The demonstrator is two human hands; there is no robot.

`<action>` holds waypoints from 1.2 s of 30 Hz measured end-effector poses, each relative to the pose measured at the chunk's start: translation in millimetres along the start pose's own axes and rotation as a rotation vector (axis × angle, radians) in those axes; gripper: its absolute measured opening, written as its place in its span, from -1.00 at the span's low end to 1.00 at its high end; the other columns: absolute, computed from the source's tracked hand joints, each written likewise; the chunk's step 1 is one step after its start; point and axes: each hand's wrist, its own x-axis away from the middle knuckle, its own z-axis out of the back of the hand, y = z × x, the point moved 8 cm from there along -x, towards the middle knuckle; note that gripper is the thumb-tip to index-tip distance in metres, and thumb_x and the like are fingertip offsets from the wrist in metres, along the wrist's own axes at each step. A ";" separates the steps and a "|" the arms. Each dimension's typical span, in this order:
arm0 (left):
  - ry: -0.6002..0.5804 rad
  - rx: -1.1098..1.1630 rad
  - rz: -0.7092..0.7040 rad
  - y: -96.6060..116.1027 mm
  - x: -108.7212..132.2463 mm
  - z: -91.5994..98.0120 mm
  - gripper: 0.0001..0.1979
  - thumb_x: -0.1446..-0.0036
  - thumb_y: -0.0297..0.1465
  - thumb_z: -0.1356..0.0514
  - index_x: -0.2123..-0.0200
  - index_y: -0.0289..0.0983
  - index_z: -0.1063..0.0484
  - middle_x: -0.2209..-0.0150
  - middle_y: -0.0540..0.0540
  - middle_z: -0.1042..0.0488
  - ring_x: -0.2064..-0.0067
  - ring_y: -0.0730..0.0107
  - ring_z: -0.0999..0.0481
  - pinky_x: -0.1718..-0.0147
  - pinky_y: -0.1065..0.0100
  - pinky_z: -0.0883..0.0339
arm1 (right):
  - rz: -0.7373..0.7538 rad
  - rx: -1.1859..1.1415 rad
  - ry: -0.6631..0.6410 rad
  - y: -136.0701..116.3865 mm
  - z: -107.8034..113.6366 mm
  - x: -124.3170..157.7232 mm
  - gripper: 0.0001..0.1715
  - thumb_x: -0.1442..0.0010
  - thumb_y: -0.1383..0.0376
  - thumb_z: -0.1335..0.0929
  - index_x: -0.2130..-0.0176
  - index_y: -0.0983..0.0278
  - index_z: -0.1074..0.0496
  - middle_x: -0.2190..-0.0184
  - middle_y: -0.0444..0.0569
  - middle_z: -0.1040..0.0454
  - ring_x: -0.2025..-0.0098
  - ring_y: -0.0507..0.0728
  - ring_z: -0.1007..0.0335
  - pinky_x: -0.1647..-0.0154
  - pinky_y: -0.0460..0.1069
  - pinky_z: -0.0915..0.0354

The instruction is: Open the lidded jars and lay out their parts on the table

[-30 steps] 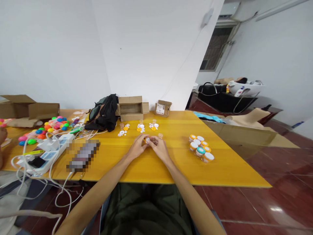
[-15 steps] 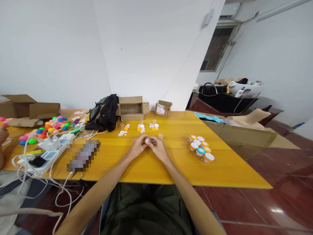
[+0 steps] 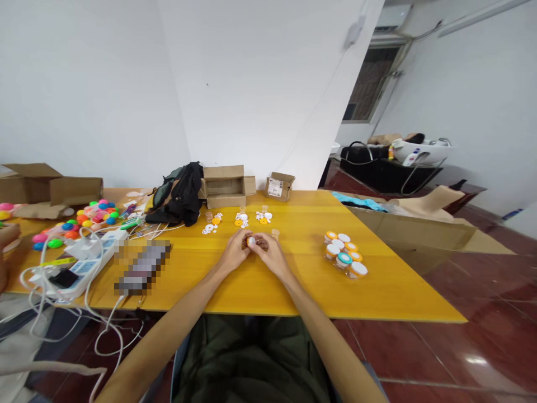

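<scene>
Both hands meet over the middle of the table, their fingers curled round one small white and orange round plastic piece (image 3: pixel 251 242). My left hand (image 3: pixel 236 249) grips it from the left, and my right hand (image 3: pixel 269 249) from the right. Fingers cover most of the piece, so its full shape is hidden. Just beyond my right hand stands a small clear cup (image 3: pixel 275 233). Farther back lie groups of white and orange discs (image 3: pixel 239 222), with clear cups among them. To the right, several clear jars with orange, white and teal lids (image 3: pixel 344 259) stand clustered.
At left are a white power strip (image 3: pixel 94 263), a blurred-out phone (image 3: pixel 145 267), cables and colourful balls (image 3: pixel 98 212). A black bag (image 3: pixel 180 193) and open cardboard boxes (image 3: pixel 226 200) stand at the back. Another person's hand (image 3: pixel 8 235) shows at the far left edge.
The small piece between my fingers has tilted slightly; my hands stay in almost the same place. At the far left, the other person's hand has shifted a little.
</scene>
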 end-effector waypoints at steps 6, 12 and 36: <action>-0.015 0.040 0.006 -2.1 0.4 -1.7 -0.75 -0.07 -0.49 -0.26 0.14 -0.21 -0.47 0.15 -0.07 -0.59 0.15 0.30 -0.58 0.08 0.28 -0.46 | -0.002 -0.018 -0.003 1.7 0.7 -0.6 -0.80 -0.09 0.15 -0.42 0.29 0.20 -0.49 0.34 -0.07 -0.58 0.35 0.11 -0.49 0.26 0.00 -0.45; -0.025 0.127 0.085 -8.0 -1.5 -2.4 -0.79 -0.01 -0.47 -0.30 0.22 -0.24 -0.48 0.25 -0.04 -0.61 0.23 0.32 -0.59 0.17 0.33 -0.46 | 0.064 0.055 0.029 0.0 2.3 -0.3 -0.83 -0.13 0.22 -0.37 0.23 0.19 -0.50 0.24 -0.03 -0.58 0.22 0.14 -0.52 0.17 0.03 -0.46; 0.133 0.536 0.351 -41.6 -5.4 6.9 -0.67 0.26 -0.48 -0.43 0.33 -0.26 -0.51 0.33 -0.03 -0.61 0.23 0.32 -0.59 0.11 0.30 -0.45 | 0.141 0.201 0.105 -9.0 8.7 2.0 -0.78 -0.26 0.21 -0.30 0.15 0.18 -0.51 0.22 0.00 -0.57 0.22 0.15 -0.51 0.20 0.02 -0.45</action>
